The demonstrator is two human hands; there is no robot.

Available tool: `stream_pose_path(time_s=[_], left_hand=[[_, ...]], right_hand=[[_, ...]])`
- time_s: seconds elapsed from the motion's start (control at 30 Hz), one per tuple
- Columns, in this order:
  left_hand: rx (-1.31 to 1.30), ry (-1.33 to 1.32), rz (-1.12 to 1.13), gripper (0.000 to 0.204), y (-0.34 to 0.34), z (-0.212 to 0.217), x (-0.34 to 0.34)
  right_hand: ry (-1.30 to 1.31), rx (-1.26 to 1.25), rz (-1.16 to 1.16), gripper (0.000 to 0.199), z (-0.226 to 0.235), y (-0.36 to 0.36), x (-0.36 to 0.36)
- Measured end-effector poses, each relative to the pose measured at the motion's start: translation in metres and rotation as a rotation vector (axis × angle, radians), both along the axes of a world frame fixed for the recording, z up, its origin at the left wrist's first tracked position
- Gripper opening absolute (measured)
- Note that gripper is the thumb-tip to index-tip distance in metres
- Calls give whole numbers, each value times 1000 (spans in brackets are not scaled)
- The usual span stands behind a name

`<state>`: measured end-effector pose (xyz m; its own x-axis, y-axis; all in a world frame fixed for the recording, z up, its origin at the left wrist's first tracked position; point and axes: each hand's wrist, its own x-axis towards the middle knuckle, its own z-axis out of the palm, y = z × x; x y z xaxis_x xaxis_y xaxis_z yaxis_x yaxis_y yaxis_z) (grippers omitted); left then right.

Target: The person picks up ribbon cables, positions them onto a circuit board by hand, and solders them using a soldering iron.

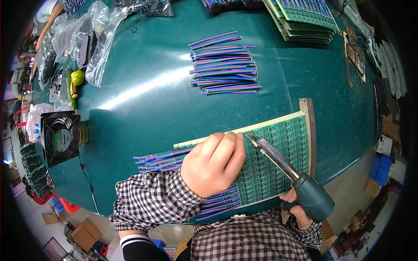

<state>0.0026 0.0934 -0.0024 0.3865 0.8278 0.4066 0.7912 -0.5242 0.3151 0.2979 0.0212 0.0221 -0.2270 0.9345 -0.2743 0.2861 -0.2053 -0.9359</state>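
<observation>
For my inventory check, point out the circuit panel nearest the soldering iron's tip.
The green panel partly covered by the left hand, with the soldering iron's tip near its far edge; the stacked panels lie farther off.

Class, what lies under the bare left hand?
Thin blue and pink wires and a flat green circuit-board panel show around the left hand; what it covers cannot be seen.

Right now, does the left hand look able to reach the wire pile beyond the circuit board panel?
Probably yes: only the circuit board panel's pale edge and green tabletop separate the left hand from the wire pile.
</observation>
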Motion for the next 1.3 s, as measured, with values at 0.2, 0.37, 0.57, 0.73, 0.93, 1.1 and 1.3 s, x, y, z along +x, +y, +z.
stream_pose_path(time_s=[0.2,0.37,0.57,0.73,0.93,1.1,1.3], left_hand=[[-2,-4,5,35,-1,-1,1],[7,-3,13,34,-1,-1,2],[5,12,7,34,-1,-1,2],[10,14,6,34,-1,-1,2],[4,18,4,35,0,-1,1],[50,51,-20,33,1,-5,-2],[31,24,-37,34,3,-5,-5]], right_hand=[[33,-15,-35,41,5,4,-7],[35,-24,-36,42,3,2,-6],[37,-40,-22,47,-1,1,-1],[79,-21,-57,49,-1,-1,-4],[66,38,-37,50,-2,5,-4],[-3,61,46,54,-1,0,3],[164,-101,-130,57,-1,-4,-4]])
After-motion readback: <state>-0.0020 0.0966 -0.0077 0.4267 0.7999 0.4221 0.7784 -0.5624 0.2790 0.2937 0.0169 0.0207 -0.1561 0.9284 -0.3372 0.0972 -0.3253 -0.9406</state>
